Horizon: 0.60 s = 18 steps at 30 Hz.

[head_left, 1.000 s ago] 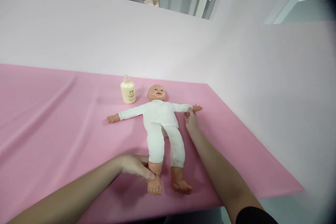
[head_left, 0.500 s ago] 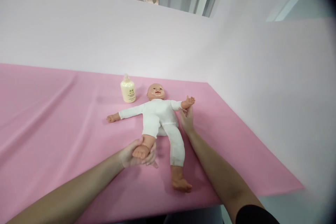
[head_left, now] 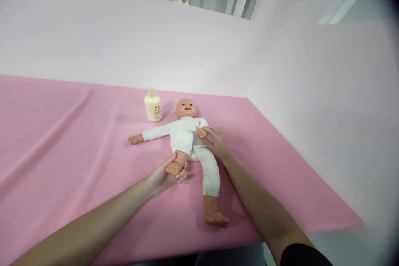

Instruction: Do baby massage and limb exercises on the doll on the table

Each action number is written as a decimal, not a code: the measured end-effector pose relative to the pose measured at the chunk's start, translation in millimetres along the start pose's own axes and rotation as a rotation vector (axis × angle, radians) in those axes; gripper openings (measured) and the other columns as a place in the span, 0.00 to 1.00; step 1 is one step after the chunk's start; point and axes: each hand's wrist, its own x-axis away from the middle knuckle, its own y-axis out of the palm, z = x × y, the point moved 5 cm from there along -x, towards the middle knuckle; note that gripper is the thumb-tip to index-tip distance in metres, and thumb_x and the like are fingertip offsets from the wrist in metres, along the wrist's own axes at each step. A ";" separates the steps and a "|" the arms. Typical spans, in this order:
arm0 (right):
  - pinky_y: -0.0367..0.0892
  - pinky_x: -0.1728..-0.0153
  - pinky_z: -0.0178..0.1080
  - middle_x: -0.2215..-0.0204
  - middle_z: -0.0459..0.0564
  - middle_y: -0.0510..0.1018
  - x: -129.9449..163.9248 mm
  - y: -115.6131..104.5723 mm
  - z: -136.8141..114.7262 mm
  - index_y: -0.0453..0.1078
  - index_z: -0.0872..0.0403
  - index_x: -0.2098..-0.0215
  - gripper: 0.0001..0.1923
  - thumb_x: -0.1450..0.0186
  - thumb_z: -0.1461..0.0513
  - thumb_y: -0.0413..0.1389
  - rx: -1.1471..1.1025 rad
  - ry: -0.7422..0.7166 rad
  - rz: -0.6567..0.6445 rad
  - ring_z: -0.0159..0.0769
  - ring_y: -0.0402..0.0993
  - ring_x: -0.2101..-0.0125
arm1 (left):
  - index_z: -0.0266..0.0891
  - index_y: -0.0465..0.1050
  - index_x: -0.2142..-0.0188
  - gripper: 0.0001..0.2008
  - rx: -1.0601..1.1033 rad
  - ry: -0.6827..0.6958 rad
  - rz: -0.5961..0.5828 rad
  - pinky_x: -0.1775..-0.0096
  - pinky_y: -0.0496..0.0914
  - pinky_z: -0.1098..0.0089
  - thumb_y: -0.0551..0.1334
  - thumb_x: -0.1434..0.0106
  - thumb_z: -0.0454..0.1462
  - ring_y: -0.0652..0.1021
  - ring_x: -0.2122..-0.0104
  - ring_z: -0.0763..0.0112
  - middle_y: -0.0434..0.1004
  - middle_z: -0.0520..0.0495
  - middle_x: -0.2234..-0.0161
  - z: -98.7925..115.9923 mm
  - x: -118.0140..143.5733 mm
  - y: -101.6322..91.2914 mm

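A baby doll (head_left: 187, 131) with a white cloth body lies on its back, head toward the wall. My left hand (head_left: 166, 176) is wrapped round the ankle of the doll's leg on the left (head_left: 181, 158), which is lifted and bent. On the other side, my right hand (head_left: 215, 141) grips the doll's arm on the right (head_left: 202, 132) near its hand, folded over the chest. The doll's other arm (head_left: 156, 131) stretches out to the left, and its other leg (head_left: 211, 170) lies straight toward me.
A cream-coloured bottle (head_left: 153, 106) stands left of the doll's head. Pink cloth (head_left: 77, 153) with a few creases covers the table. White walls (head_left: 140, 41) rise behind and at the right. The table's front edge is close to me.
My right hand has brought the doll's arm from stretched out at the right inward across the chest. My left hand has pushed the held leg slightly up toward the body, bending it more.
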 end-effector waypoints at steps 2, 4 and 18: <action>0.65 0.49 0.47 0.54 0.52 0.73 0.5 1.2 -0.5 0.65 0.49 0.47 0.17 0.35 0.58 0.53 0.019 -0.045 -0.018 0.40 0.69 0.52 | 0.34 0.69 0.70 0.27 0.000 -0.016 0.005 0.61 0.66 0.63 0.57 0.42 0.58 0.64 0.79 0.74 0.61 0.54 0.83 -2.0 -1.0 -1.1; 0.64 0.49 0.46 0.54 0.53 0.73 0.9 2.4 -0.8 0.65 0.49 0.47 0.17 0.35 0.60 0.52 0.033 -0.077 -0.036 0.40 0.69 0.52 | 0.34 0.70 0.69 0.27 -0.004 -0.021 0.005 0.60 0.66 0.63 0.55 0.41 0.58 0.64 0.79 0.74 0.61 0.54 0.83 -3.6 -1.9 -2.8; 0.67 0.51 0.47 0.52 0.54 0.72 8.7 -5.0 34.7 0.64 0.52 0.47 0.24 0.40 0.55 0.58 -0.330 0.450 0.211 0.41 0.70 0.54 | 0.35 0.70 0.60 0.27 -0.217 -0.160 -0.390 0.57 0.65 0.57 0.60 0.44 0.57 0.73 0.71 0.66 0.73 0.48 0.72 -17.7 15.0 3.5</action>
